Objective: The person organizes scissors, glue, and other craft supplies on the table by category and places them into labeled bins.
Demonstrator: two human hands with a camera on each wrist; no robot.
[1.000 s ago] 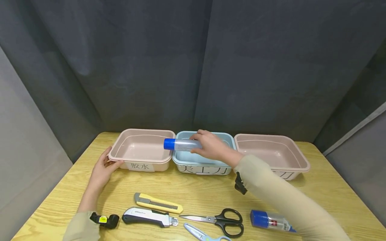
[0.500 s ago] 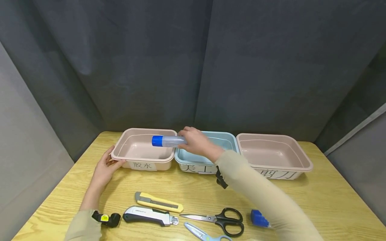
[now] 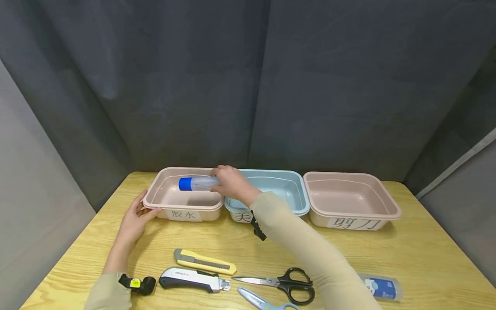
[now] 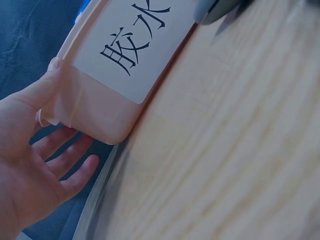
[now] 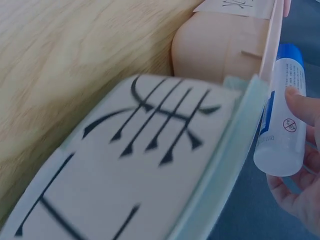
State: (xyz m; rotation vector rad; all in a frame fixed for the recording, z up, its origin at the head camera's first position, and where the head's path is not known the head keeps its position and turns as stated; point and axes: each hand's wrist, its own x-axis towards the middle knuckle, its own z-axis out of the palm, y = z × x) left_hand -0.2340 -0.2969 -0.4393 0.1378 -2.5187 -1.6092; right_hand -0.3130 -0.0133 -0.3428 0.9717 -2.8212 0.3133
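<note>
My right hand (image 3: pixel 232 183) grips a clear glue bottle (image 3: pixel 204 184) with a blue cap and holds it sideways over the left pink bin (image 3: pixel 193 207). The cap points left; in the right wrist view my thumb lies along the bottle (image 5: pixel 282 150), with the fingers behind it. At that bin's left front corner is my left hand (image 3: pixel 133 219). The left wrist view shows the left thumb on the rim and the other fingers (image 4: pixel 67 152) by the end wall, partly hidden behind the bin (image 4: pixel 100 107).
A blue bin (image 3: pixel 271 202) and another pink bin (image 3: pixel 352 211) continue the row, all with labels. In front lie a yellow utility knife (image 3: pixel 205 261), a silver-black one (image 3: pixel 190 279), black scissors (image 3: pixel 290 284), light-blue scissors (image 3: pixel 259 300) and a second glue bottle (image 3: pixel 381 287), partly behind my right sleeve.
My right hand has carried the glue bottle leftward, from over the blue bin to over the left pink bin. The left hand stays at the bin's corner.
</note>
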